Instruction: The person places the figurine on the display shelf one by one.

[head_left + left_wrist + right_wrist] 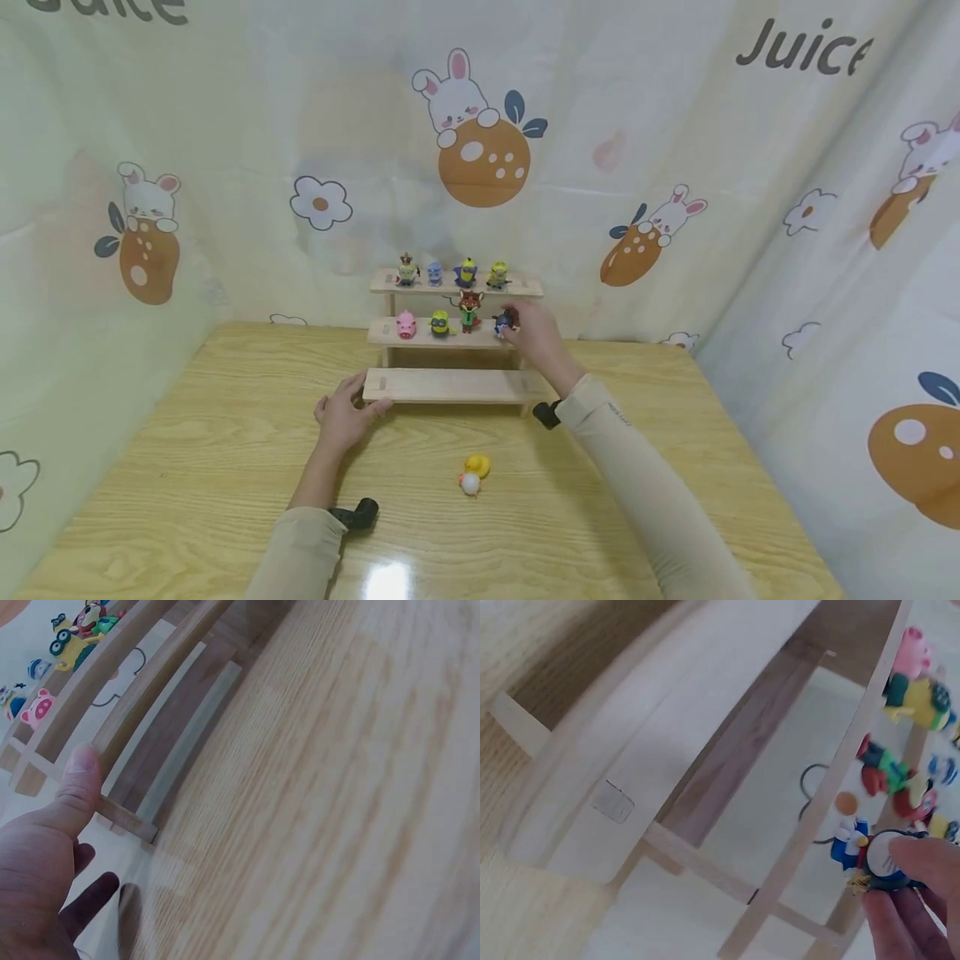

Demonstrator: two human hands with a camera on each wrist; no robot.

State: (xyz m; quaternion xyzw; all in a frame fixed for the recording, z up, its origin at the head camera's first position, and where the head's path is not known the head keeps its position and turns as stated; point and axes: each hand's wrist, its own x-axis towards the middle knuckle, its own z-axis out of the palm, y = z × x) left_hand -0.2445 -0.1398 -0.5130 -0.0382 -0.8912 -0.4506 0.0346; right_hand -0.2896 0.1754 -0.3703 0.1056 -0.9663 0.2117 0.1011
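Note:
My right hand (536, 333) pinches a small blue-and-white figurine (889, 859) between thumb and fingers at the right end of the middle tier. Whether its base touches the wood is hard to tell. At the lowest tier's left end, my left hand (347, 417) grips the corner of the wooden display stand (450, 385), thumb (82, 769) on the front edge; some fingers are hidden. A pink pig figurine (406, 325), a yellow minion figurine (439, 323) and a fox figurine (469, 312) stand left of the right hand. The lowest tier's board is bare.
Several figurines, among them a crowned minion (407, 271) and a light-blue figure (435, 273), line the top tier. On the wooden table (420, 533) in front lie a yellow duck (478, 465) and a small white figure (470, 484). A printed curtain (337, 125) hangs behind.

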